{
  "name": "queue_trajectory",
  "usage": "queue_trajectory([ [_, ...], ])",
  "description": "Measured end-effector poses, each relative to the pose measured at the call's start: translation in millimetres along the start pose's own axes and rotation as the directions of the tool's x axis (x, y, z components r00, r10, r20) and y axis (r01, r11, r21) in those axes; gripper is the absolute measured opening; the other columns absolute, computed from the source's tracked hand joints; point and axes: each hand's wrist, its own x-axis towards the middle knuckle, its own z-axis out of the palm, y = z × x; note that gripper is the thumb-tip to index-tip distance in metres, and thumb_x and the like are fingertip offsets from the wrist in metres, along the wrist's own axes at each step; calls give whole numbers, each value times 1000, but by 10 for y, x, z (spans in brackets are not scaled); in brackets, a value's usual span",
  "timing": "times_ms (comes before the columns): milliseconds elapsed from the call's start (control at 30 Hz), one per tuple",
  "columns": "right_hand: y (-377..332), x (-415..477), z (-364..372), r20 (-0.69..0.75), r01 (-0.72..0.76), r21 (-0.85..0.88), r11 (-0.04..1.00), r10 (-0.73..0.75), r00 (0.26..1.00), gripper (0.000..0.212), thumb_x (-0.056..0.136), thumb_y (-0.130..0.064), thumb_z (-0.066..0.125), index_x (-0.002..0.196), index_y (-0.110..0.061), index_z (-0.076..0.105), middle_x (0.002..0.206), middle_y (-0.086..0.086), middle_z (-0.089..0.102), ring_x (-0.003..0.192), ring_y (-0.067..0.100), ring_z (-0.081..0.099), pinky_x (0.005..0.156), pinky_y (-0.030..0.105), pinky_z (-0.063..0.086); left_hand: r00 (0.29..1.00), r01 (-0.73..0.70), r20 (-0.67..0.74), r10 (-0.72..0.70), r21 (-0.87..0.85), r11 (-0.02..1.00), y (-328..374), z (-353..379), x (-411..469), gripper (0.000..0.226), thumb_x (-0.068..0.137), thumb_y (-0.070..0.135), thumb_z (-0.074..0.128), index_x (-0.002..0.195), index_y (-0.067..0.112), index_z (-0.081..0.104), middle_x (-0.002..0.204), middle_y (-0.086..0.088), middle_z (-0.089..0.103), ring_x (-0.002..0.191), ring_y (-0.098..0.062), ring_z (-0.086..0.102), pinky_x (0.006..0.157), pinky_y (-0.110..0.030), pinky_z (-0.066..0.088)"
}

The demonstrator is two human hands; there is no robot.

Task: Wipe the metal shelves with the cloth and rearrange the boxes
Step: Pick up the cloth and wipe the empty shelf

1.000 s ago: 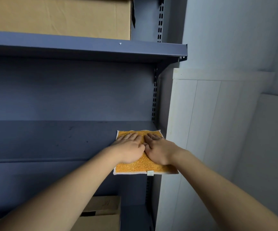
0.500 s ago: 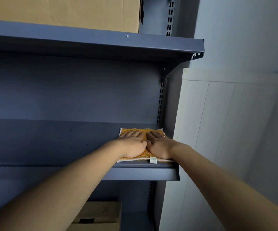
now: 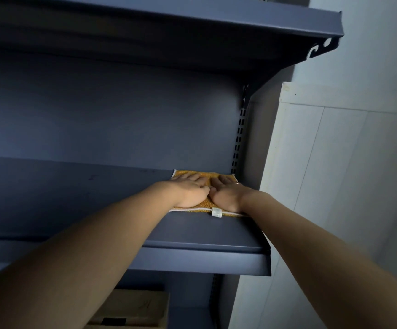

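An orange cloth with a white hem and a small white tag lies flat at the right rear of the grey-blue metal shelf. My left hand and my right hand press on it side by side, fingers straight and pointing toward the back panel. Both palms cover most of the cloth. One cardboard box stands on the level below, partly hidden by my left forearm.
Another metal shelf hangs overhead with its bracket at the right end. A slotted upright runs down the back right corner. A white panelled wall stands just right of the shelving.
Both hands have pushed the cloth from the shelf's front edge back toward the rear panel. The view has tipped upward, so the box on the upper shelf has left the frame.
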Motion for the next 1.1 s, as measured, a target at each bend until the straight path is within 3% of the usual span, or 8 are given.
queue_trajectory([
  [367,14,298,-55,46,-58,3,998,58,997,65,104,-59,15,163,-33,6,171,5,0,157,27,1,127,49,5,999,-23,22,24,-28,999,-154,-78,156,58,105,46,13,161,33,7,169,10,-1,156,-15,-5,126,-43,0],
  [767,-228,290,-77,60,-126,-19,992,127,990,63,106,-56,15,163,-31,6,171,2,0,157,25,1,126,49,4,997,-76,30,76,3,997,-404,-42,284,62,102,50,12,161,33,6,169,9,-2,156,-18,-3,126,-48,5],
  [1100,-726,515,5,44,-87,-1,996,87,995,64,104,-55,16,163,-30,8,171,4,2,157,27,3,126,53,6,1000,-7,19,7,-16,1000,-896,-125,29,58,104,47,11,161,35,5,169,13,-2,156,-13,-5,126,-46,2],
])
